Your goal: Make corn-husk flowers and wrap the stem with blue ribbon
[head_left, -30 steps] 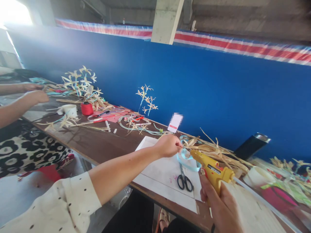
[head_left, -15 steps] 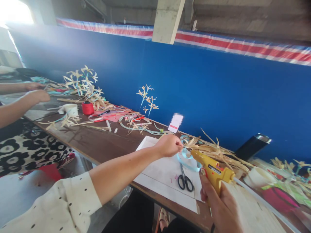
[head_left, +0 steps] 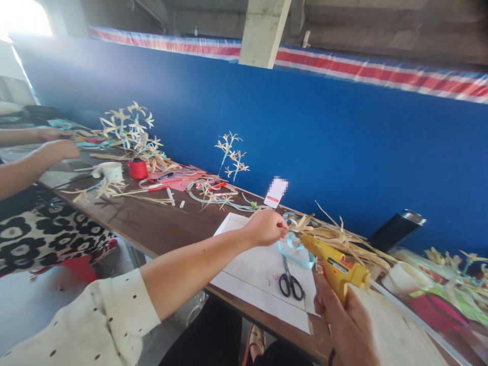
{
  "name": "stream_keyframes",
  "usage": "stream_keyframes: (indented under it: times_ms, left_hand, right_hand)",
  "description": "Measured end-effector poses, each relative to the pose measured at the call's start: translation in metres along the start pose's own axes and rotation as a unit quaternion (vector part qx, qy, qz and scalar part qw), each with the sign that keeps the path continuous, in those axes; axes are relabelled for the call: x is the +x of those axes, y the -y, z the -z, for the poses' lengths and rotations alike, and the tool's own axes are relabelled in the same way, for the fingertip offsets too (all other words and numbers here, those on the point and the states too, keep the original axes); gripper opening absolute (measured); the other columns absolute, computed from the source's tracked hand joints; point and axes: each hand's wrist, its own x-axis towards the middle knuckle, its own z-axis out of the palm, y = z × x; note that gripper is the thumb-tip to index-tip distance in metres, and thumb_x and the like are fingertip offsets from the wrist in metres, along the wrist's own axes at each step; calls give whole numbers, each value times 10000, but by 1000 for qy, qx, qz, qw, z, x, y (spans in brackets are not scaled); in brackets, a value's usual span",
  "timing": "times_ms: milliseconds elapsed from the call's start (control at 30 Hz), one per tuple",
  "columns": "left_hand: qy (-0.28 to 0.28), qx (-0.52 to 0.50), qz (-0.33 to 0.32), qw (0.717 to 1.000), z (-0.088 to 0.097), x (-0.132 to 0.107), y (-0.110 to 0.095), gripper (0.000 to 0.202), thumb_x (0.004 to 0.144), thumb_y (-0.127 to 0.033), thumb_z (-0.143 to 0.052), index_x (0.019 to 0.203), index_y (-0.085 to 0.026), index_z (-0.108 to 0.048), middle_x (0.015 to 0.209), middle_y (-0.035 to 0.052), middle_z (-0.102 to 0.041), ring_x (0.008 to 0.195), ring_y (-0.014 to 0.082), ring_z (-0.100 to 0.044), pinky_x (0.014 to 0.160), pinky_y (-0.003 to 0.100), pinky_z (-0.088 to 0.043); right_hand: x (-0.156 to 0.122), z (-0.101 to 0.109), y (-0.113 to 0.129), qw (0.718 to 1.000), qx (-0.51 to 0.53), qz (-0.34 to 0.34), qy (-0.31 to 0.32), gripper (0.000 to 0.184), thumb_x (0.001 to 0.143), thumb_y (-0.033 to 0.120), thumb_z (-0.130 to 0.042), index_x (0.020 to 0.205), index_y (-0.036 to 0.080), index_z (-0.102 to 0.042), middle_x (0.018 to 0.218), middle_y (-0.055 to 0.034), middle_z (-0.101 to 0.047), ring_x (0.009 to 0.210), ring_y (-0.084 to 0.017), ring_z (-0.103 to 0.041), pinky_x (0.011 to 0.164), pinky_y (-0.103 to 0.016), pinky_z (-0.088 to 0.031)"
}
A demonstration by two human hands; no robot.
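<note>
My left hand (head_left: 268, 227) is closed in a pinch over the white board (head_left: 247, 277). A light blue ribbon (head_left: 301, 260) curls down from its fingertips; whatever else is in the pinch is too small to make out. Wrapped around the handle of a yellow glue gun (head_left: 335, 262) is my right hand (head_left: 348, 317). The gun's nozzle points left, close beside the left fingertips, and a long white glue stick (head_left: 400, 307) sticks out of its back. Black-handled scissors (head_left: 291, 286) lie on the board below the ribbon.
Dried husk strips (head_left: 343, 239) and a black flask (head_left: 396, 229) lie along the blue wall. Standing husk flowers (head_left: 231, 157), a red thread spool (head_left: 138, 169) and a white tape roll (head_left: 110, 173) are farther left. Another person's hands (head_left: 57, 145) work at far left.
Almost nothing differs. The glue gun's nozzle and my left fingertips have shifted very slightly; both hands keep their grips.
</note>
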Motion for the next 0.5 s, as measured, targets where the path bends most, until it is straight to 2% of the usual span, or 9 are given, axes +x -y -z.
stream_keyframes:
  times_ms: [233,500]
  left_hand:
    - [3,1,-3,1000,0,1,1,221,718,-247,-495,714,-146,-691,661,32,-672,633,127,-602,611,206,-454]
    - [1,-7,-3,1000,-1,1,-1,217,723,-261,-497,705,-148,-682,671,30,-674,642,127,-598,601,205,-437]
  right_hand:
    - [2,1,-5,1000,3,19,-2,486,747,640,-526,550,197,-495,493,12,-476,481,-124,-436,442,-241,-356]
    - [2,3,-4,1000,-3,6,2,501,730,657,-533,538,196,-490,480,11,-475,466,-121,-426,435,-239,-351]
